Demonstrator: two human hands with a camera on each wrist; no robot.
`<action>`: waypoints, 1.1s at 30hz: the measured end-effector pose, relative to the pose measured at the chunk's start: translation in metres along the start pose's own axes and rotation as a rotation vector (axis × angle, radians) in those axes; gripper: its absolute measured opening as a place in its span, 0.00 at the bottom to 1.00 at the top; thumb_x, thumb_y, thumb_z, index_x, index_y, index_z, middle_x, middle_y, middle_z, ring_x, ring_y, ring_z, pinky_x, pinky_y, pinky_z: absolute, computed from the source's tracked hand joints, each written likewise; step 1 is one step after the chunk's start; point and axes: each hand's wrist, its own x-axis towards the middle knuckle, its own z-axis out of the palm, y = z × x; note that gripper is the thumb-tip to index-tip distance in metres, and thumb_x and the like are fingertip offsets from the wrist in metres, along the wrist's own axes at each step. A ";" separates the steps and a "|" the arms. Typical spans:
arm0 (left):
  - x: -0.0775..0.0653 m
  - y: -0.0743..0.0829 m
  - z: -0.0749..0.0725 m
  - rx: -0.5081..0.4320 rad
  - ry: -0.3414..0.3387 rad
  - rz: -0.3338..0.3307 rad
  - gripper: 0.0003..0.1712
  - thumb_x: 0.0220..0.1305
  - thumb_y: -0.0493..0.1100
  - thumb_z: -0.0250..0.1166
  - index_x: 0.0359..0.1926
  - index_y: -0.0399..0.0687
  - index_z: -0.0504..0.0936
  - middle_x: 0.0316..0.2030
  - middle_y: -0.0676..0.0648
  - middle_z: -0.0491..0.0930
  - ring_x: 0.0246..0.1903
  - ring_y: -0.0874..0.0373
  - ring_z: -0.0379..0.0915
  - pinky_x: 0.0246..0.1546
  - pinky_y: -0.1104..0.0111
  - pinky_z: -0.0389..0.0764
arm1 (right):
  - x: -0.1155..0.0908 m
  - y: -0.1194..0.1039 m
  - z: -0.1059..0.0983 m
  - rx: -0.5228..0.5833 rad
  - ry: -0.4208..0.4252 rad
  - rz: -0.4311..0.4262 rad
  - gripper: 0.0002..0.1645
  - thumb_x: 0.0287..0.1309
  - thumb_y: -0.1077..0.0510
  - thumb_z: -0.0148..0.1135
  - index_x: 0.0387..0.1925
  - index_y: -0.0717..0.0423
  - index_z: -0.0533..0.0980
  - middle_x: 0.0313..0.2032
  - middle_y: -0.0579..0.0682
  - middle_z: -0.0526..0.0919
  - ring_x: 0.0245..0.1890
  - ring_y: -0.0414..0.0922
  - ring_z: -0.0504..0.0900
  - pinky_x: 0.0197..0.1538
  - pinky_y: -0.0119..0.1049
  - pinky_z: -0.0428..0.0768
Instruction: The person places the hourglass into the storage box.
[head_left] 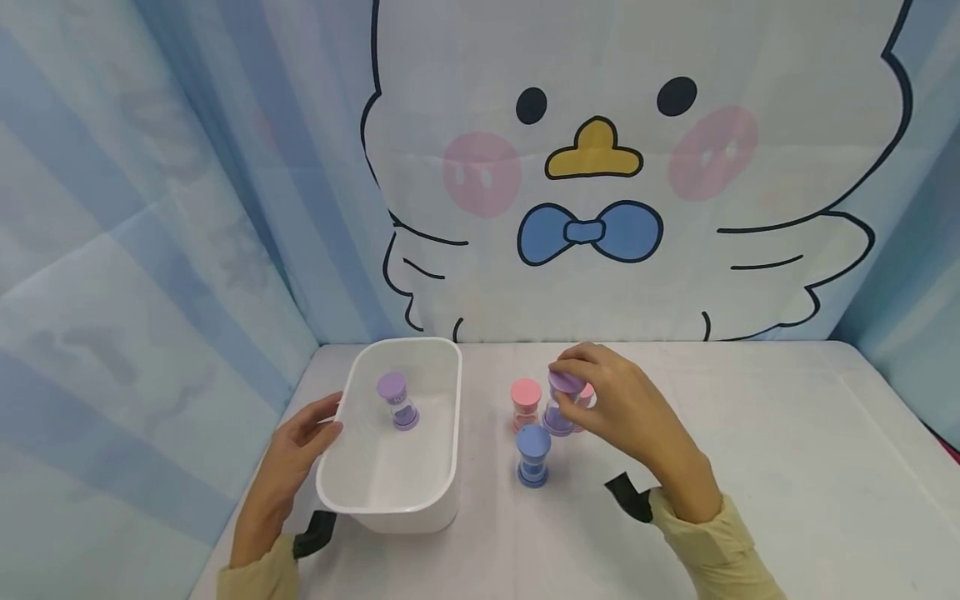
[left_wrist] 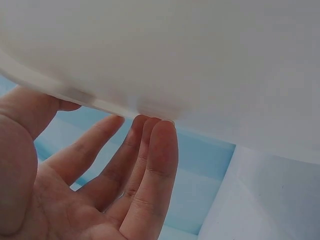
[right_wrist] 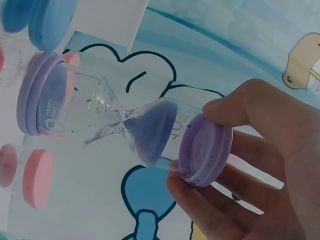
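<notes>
The right hand (head_left: 618,412) pinches a purple hourglass (head_left: 558,421) by its top cap, between thumb and fingers; whether its base touches the surface (head_left: 787,467) is unclear. Just beside it stand two pink hourglasses (head_left: 526,393) and a blue hourglass (head_left: 533,446). The left hand (head_left: 300,446), fingers extended, touches the outside of a white bin (head_left: 375,483) containing another purple hourglass (head_left: 393,387).

Head view looks forward and down across the desk (head_left: 825,450) to its far edge; left-wrist view, very close, faces the white tub (left_wrist: 150,55); right-wrist view, close and tipped sideways, shares the held purple hourglass (right_wrist: 152,132) and blue bow tie (right_wrist: 147,186) with head view
</notes>
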 end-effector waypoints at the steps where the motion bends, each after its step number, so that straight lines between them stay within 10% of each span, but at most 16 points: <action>1: 0.000 0.001 0.000 -0.001 0.001 -0.002 0.31 0.73 0.49 0.59 0.71 0.43 0.66 0.65 0.37 0.71 0.47 0.74 0.76 0.47 0.76 0.78 | 0.001 0.000 0.000 0.003 0.006 -0.006 0.19 0.48 0.62 0.75 0.45 0.60 0.84 0.46 0.53 0.83 0.45 0.49 0.84 0.48 0.43 0.84; 33: 0.002 0.000 0.000 -0.003 -0.001 -0.031 0.32 0.72 0.50 0.60 0.72 0.45 0.65 0.67 0.38 0.70 0.47 0.75 0.75 0.47 0.76 0.77 | 0.039 -0.018 0.006 0.053 0.017 -0.073 0.19 0.53 0.59 0.75 0.48 0.56 0.84 0.48 0.51 0.83 0.48 0.46 0.83 0.53 0.42 0.82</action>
